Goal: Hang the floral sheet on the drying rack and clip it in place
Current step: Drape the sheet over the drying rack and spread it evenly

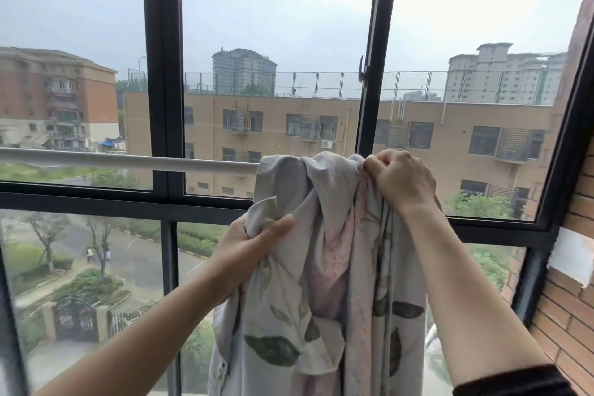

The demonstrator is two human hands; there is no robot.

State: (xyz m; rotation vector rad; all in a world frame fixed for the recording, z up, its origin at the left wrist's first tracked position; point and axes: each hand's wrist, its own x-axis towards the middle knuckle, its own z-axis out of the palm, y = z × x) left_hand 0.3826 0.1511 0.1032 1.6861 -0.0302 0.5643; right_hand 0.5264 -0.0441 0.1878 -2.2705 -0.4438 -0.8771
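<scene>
Floral sheet (321,315): bunched over rail beneath R fingers (377,167); soft, limp, prob. light; may slip unless clipped.
Rack rail (144,161): runs left from R fingers.
R hand (401,182): fingers curled on bunch at rail.
L hand (254,244): fingers pinch edge fold, below-left of R; prob. best hold for spreading.

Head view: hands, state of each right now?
Left hand: closed, pinching a fold of the floral sheet.
Right hand: closed, gripping the floral sheet's bunched top at the rail.
</scene>
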